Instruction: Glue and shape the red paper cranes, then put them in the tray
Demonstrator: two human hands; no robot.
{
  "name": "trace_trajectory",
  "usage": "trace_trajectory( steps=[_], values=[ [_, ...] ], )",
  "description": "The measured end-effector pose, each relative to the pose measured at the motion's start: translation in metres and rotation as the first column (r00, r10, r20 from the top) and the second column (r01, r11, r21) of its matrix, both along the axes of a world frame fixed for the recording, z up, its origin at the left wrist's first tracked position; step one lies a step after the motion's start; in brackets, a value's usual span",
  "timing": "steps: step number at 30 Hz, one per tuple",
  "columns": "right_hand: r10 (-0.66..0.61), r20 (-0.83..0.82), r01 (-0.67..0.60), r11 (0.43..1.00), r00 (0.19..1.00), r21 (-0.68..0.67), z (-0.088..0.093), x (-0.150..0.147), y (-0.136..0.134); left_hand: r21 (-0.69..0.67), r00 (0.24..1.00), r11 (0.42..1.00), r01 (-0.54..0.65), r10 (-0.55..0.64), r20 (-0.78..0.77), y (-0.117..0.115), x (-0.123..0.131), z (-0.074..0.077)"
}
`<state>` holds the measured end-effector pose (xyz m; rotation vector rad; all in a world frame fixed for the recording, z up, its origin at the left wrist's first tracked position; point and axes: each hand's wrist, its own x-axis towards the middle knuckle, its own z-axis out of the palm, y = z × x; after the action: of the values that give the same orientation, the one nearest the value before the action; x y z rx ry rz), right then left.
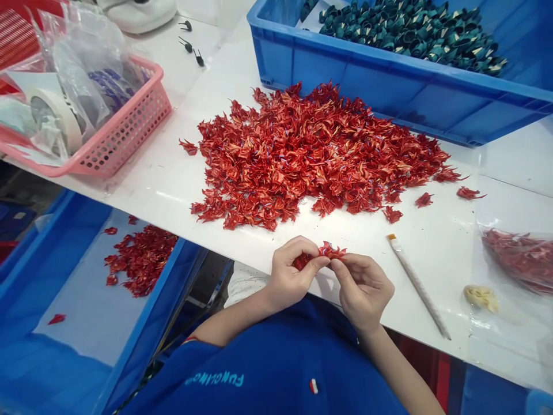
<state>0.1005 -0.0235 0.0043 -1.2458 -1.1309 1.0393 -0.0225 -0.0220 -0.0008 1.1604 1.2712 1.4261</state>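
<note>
Close to my body at the table's front edge, both hands meet on a small red spiky piece (332, 251) that looks like a little fabric or plastic flower. My left hand (294, 270) pinches its left side, and more red material shows inside the curled fingers. The right side is held between the thumb and fingers of my right hand (362, 283). Just beyond my hands lies a large heap of similar red pieces (311, 155). A few loose ones, such as a red piece (392, 214), lie at the heap's near right side.
A blue bin (367, 75) of dark green loops (415, 29) stands behind the heap. At left is a pink basket (125, 138) with tape and bags. A lower blue bin (142, 311) holds red pieces. A brush (419, 288), a yellowish bundle (481, 298) and a bag (522, 259) lie at right.
</note>
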Motion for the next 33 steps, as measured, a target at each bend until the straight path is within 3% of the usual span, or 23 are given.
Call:
trace_trajectory(
  steps=[6,12,15,21,24,26,28,31,33],
  values=[
    [0.119,-0.04,-0.121,0.991,0.992,-0.064,0.0,0.008,0.007,0.157,0.992,0.987,-0.01,0.029,-0.12,0.004,-0.004,-0.001],
    [0.232,-0.121,-0.248,0.958,0.965,-0.144,0.013,0.009,0.02,0.27,0.979,0.957,0.101,-0.047,-0.199,0.008,-0.012,-0.013],
    [0.265,-0.116,-0.283,0.943,0.957,-0.174,0.015,0.009,0.02,0.289,0.98,0.953,0.092,-0.034,-0.199,0.006,-0.014,-0.015],
    [0.412,-0.033,-0.409,0.886,0.91,-0.219,0.019,0.006,0.038,0.175,0.986,0.983,-0.065,0.09,-0.142,0.0,-0.017,-0.012],
    [0.432,0.247,-0.395,0.9,0.867,-0.184,0.017,0.007,0.058,-0.023,0.993,0.999,-0.048,0.05,0.108,-0.001,-0.022,-0.009],
    [0.325,0.565,-0.358,0.932,0.758,-0.057,0.014,0.007,0.07,-0.159,0.925,0.985,0.062,0.004,0.38,-0.001,-0.027,-0.008],
    [0.157,0.812,-0.374,0.924,0.562,0.08,0.009,0.006,0.081,-0.23,0.804,0.957,0.176,-0.006,0.594,0.001,-0.03,-0.007],
    [-0.028,0.953,-0.405,0.901,0.302,0.154,0.001,-0.001,0.091,-0.262,0.677,0.925,0.274,0.008,0.736,0.003,-0.034,-0.005],
    [-0.111,0.973,-0.403,0.896,0.204,0.187,-0.005,-0.006,0.095,-0.276,0.641,0.913,0.301,0.02,0.767,0.005,-0.035,-0.004]
  ],
)
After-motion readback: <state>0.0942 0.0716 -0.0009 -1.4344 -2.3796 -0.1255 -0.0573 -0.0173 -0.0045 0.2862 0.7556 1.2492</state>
